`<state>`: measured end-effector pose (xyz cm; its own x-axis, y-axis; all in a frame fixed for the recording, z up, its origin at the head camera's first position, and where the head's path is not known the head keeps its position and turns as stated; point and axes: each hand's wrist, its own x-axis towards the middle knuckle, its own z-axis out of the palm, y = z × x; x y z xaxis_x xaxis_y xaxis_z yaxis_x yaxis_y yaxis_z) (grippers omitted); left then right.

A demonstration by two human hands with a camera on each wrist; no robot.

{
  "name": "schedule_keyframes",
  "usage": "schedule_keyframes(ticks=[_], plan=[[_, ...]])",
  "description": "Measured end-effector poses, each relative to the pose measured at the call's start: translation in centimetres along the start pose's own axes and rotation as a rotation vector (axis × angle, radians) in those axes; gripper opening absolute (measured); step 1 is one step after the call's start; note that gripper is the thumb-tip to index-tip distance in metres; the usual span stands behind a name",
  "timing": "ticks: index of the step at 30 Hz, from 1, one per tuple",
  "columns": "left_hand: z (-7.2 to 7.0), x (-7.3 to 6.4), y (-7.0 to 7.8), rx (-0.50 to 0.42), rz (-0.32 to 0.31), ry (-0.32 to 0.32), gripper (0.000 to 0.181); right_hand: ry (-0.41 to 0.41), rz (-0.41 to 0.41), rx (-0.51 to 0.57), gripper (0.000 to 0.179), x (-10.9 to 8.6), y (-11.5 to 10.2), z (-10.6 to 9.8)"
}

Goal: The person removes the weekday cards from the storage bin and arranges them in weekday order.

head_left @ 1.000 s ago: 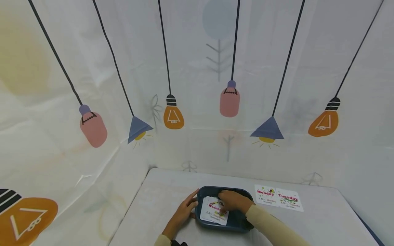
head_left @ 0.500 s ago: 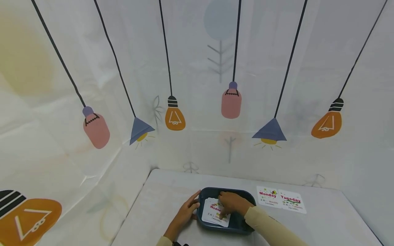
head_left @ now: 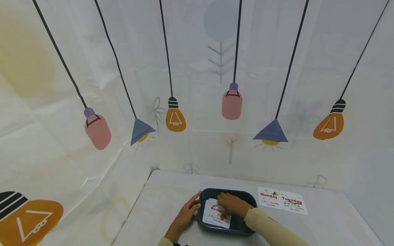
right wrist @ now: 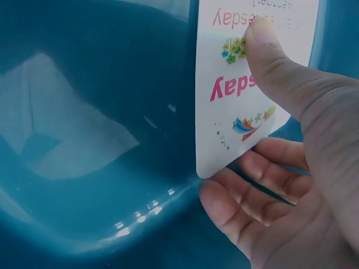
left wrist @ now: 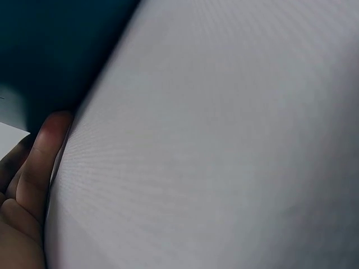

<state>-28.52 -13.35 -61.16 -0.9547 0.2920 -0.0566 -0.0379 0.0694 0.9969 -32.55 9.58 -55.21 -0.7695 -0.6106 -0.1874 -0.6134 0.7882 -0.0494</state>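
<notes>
A dark teal tray [head_left: 244,230] on the table contains a stack of white cards; the top one is a Wednesday card [head_left: 210,217] with red lettering. My left hand [head_left: 185,212] rests against the tray's left end, its fingers extended along the rim. In the left wrist view a digit of the left hand [left wrist: 42,162] touches the tray's edge. My right hand [head_left: 232,205] is inside the tray. Seen from the right wrist, its thumb lies on the face of the card [right wrist: 227,134] and the fingers are behind it, pinching it.
To the right of the tray, a Monday card [head_left: 269,197] and a Tuesday card [head_left: 292,202] lie side by side, face up. The white table [head_left: 323,225] meets a wall covering [head_left: 197,147] printed with hanging lamps along its back and left.
The head view has shifted a little. Inside the tray, my right hand has edged left over the Wednesday card, covering the end of its red word. My left hand stays at the tray.
</notes>
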Motion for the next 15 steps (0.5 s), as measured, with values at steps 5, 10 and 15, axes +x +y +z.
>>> schedule_keyframes(ticks=[5,10,15], plan=[[-0.03,0.12,-0.62,0.016,0.005,0.006,0.049,-0.002,0.012,-0.032,0.069,-0.05,-0.20,-0.04],[-0.03,0.07,-0.61,0.021,0.001,0.010,0.050,0.004,0.021,-0.054,0.068,0.06,-0.20,0.03],[0.05,0.14,-0.78,0.030,-0.005,0.021,0.050,0.010,0.039,-0.081,0.069,0.24,-0.23,0.44]])
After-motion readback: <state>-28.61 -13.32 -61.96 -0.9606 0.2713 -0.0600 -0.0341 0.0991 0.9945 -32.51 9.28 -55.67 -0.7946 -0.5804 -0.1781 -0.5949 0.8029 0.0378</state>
